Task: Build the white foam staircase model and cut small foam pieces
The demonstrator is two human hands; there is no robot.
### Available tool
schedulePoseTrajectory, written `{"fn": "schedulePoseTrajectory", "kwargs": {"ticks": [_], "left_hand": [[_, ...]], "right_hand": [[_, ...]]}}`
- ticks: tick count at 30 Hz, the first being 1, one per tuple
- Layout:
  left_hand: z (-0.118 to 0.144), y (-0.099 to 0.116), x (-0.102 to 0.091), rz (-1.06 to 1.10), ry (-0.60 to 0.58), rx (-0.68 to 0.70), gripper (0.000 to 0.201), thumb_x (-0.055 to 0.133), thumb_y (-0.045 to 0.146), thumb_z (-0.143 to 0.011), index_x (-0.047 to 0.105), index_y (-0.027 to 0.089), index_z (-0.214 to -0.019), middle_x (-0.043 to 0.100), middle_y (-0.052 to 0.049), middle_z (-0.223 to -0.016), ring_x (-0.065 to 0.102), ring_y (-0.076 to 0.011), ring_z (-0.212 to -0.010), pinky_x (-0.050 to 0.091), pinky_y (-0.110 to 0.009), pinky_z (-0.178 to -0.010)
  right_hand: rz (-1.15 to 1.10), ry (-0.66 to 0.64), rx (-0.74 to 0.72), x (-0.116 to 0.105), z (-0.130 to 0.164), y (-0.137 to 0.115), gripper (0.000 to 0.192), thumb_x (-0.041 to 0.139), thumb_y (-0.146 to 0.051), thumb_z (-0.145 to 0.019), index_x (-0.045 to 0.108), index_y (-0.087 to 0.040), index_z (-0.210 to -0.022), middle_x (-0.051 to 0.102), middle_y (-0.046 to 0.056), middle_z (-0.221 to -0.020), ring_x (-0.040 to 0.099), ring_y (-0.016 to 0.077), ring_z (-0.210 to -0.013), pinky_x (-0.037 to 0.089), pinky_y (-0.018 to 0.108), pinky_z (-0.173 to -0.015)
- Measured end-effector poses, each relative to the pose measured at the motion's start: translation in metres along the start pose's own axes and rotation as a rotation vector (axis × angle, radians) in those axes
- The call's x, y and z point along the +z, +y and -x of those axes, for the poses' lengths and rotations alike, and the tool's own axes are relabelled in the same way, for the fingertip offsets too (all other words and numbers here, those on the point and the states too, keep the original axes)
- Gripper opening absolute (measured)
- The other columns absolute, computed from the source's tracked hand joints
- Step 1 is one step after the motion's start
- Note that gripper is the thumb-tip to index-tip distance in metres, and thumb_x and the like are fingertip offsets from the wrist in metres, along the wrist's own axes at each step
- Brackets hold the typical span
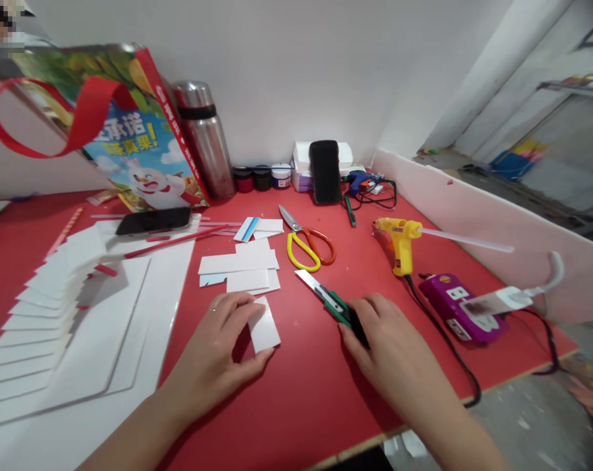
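Note:
Between the thumb and fingers of my left hand (228, 347) is a small white card piece (264, 327), gripped by its edges close to the red tabletop. My right hand (379, 347) is closed round the handle of a green and black utility knife (336, 305), its blade out and pointing up and left. Just beyond my left hand lie several cut white strips (242, 261), partly overlapping. A pair of scissors (306, 245) with one yellow and one orange handle rests past the knife tip.
A fan of white cards (36, 320) stands on white board at left, near a phone (154, 222). A bag (144, 144) and steel flask (211, 150) stand behind. To the right are a yellow glue gun (400, 245), a purple box (453, 307) and a cable (444, 347).

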State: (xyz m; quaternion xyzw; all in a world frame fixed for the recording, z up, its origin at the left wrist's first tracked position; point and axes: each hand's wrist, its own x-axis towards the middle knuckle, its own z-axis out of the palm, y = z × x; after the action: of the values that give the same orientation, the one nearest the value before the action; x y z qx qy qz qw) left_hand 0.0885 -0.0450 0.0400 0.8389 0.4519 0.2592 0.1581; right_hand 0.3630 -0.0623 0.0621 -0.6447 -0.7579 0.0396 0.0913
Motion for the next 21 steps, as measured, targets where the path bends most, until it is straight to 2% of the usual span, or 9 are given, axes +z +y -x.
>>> {"fn": "schedulePoseTrajectory", "kwargs": {"ticks": [6, 11, 14, 16, 18, 20, 21], "left_hand": [[-0.001, 0.002, -0.003, 0.204, 0.051, -0.114, 0.055, 0.074, 0.035, -0.084, 0.050, 0.028, -0.132, 0.056, -0.010, -0.132, 0.055, -0.0280, -0.124, 0.048, -0.046, -0.106], [-0.002, 0.003, 0.002, 0.052, -0.007, -0.050, 0.052, 0.071, 0.034, -0.087, 0.048, 0.025, -0.133, 0.055, -0.013, -0.131, 0.052, -0.0313, -0.123, 0.048, -0.052, -0.103], [-0.002, 0.005, 0.006, -0.007, -0.013, -0.038, 0.050, 0.068, 0.033, -0.088, 0.046, 0.023, -0.133, 0.055, -0.014, -0.129, 0.052, -0.0321, -0.121, 0.049, -0.053, -0.101], [-0.003, 0.007, 0.008, -0.012, 0.004, -0.045, 0.051, 0.069, 0.032, -0.087, 0.046, 0.022, -0.132, 0.056, -0.014, -0.127, 0.052, -0.0321, -0.120, 0.049, -0.053, -0.100], [-0.003, 0.010, 0.007, -0.014, 0.028, -0.034, 0.056, 0.070, 0.031, -0.086, 0.045, 0.021, -0.134, 0.058, -0.014, -0.128, 0.052, -0.0323, -0.120, 0.048, -0.053, -0.102], [-0.005, 0.014, 0.004, -0.007, 0.073, 0.004, 0.063, 0.073, 0.031, -0.084, 0.042, 0.020, -0.138, 0.057, -0.014, -0.130, 0.052, -0.0320, -0.122, 0.047, -0.052, -0.104], [-0.005, 0.017, 0.001, 0.004, 0.111, 0.039, 0.067, 0.074, 0.030, -0.083, 0.041, 0.020, -0.140, 0.057, -0.015, -0.131, 0.052, -0.0316, -0.123, 0.046, -0.051, -0.105]], "right_hand": [[-0.023, -0.031, 0.039, -0.002, -0.003, -0.001, 0.008, 0.060, -0.023, -0.091, 0.062, -0.016, -0.095, 0.060, 0.009, -0.089, 0.062, 0.0276, -0.082, 0.047, 0.038, -0.073], [-0.047, -0.111, 0.106, -0.007, -0.010, 0.001, 0.008, 0.059, -0.023, -0.089, 0.060, -0.017, -0.094, 0.062, 0.008, -0.088, 0.064, 0.0267, -0.084, 0.047, 0.035, -0.071], [-0.038, -0.125, 0.089, -0.006, -0.009, 0.002, 0.009, 0.058, -0.024, -0.088, 0.060, -0.017, -0.094, 0.063, 0.008, -0.088, 0.064, 0.0267, -0.083, 0.046, 0.035, -0.070], [-0.017, -0.071, 0.056, -0.006, -0.007, 0.001, 0.012, 0.058, -0.027, -0.089, 0.061, -0.017, -0.096, 0.063, 0.011, -0.092, 0.064, 0.0292, -0.086, 0.047, 0.038, -0.072], [-0.047, 0.053, 0.025, -0.009, -0.003, -0.003, 0.020, 0.058, -0.033, -0.090, 0.063, -0.015, -0.099, 0.064, 0.014, -0.099, 0.062, 0.0331, -0.093, 0.047, 0.044, -0.080], [-0.207, 0.169, 0.021, -0.015, -0.001, -0.013, 0.027, 0.057, -0.039, -0.092, 0.065, -0.016, -0.104, 0.064, 0.015, -0.105, 0.061, 0.0329, -0.098, 0.046, 0.046, -0.086], [-0.344, 0.175, 0.035, -0.018, -0.001, -0.019, 0.028, 0.057, -0.041, -0.094, 0.066, -0.017, -0.104, 0.065, 0.014, -0.105, 0.062, 0.0307, -0.097, 0.047, 0.043, -0.086]]}}
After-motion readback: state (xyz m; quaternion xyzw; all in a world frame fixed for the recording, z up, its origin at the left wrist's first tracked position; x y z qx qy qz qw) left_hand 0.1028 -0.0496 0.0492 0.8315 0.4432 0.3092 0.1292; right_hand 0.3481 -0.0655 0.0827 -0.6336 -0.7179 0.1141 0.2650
